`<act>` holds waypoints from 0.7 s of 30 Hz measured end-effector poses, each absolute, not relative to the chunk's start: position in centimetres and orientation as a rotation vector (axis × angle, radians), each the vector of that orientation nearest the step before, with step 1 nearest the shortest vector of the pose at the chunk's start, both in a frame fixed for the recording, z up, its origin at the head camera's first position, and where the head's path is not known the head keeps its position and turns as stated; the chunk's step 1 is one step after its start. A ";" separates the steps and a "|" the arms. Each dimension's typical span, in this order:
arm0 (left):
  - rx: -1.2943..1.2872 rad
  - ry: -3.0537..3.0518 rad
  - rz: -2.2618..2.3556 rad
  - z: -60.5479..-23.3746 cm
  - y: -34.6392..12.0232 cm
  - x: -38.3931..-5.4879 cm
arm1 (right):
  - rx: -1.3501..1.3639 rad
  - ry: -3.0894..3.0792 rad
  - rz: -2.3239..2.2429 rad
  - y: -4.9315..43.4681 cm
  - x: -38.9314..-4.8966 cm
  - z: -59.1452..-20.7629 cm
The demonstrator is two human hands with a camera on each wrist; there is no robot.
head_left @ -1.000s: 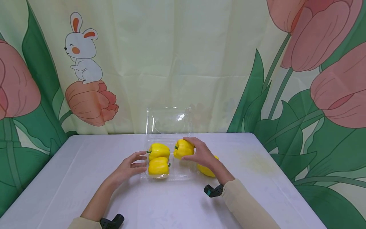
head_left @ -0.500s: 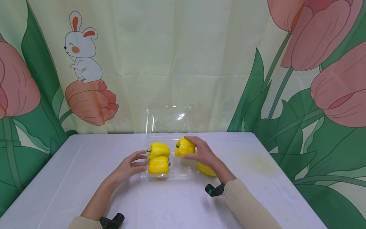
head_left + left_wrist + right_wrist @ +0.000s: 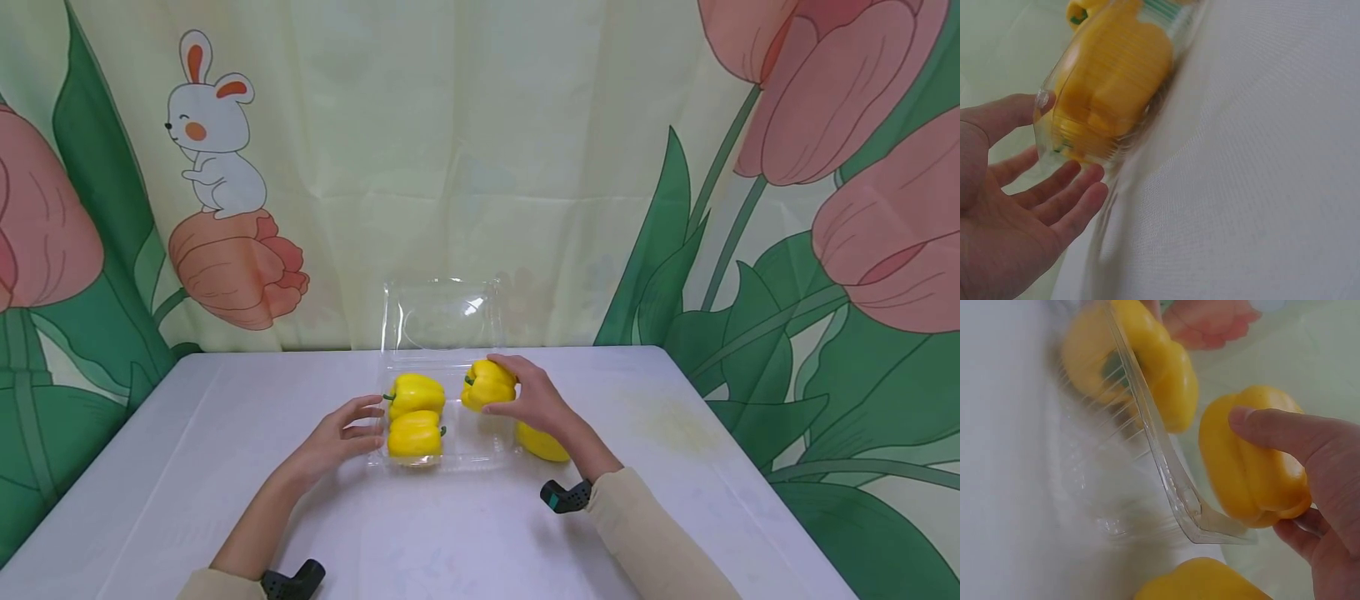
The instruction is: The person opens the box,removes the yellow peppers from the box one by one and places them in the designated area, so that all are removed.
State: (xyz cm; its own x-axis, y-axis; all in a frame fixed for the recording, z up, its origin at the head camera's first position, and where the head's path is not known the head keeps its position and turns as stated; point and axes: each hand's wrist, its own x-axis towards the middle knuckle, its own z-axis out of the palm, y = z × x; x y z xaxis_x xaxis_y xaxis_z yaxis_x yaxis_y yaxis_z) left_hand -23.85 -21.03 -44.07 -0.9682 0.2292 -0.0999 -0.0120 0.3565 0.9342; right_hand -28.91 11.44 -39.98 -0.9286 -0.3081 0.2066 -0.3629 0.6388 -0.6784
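My right hand (image 3: 531, 400) grips a yellow bell pepper (image 3: 487, 386) over the right half of a clear plastic clamshell box (image 3: 480, 442). In the right wrist view the thumb (image 3: 1272, 428) lies across this bell pepper (image 3: 1250, 456), close beside the box's rim (image 3: 1166, 462). Two more yellow bell peppers sit in the left half of the box, a rear one (image 3: 417, 395) and a front one (image 3: 415, 435). My left hand (image 3: 341, 437) is at the box's left side, its fingers loosely extended; in the left wrist view the fingertips (image 3: 1094, 174) are right at the box wall.
Another yellow bell pepper (image 3: 542, 443) lies on the white table (image 3: 675, 500) to the right of the box, partly behind my right wrist. The box's clear lid (image 3: 442, 315) stands raised at the back. Behind the table hangs a curtain (image 3: 525, 167) printed with tulips and a rabbit.
My right hand, holding the bell pepper, has drifted slightly right and up in the head view. The left hand, the box and the other peppers stay put.
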 end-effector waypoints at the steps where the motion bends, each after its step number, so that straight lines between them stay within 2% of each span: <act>1: 0.195 2.405 1.657 -44.1 -21.0 -23.9 | 0.570 -2.777 1.177 11.5 -28.9 -40.0; 21: 0.213 2.399 1.657 -44.2 -21.1 -23.8 | 0.512 -2.771 1.203 12.3 -29.0 -39.9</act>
State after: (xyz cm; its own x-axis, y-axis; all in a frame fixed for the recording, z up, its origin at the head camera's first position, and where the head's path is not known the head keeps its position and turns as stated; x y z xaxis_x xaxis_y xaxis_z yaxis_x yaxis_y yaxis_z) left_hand -23.81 -21.05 -44.23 -0.9659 0.2405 -0.0958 -0.0045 0.3544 0.9351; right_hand -29.00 12.32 -39.87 -0.9411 -0.2715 0.2015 -0.3325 0.6360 -0.6963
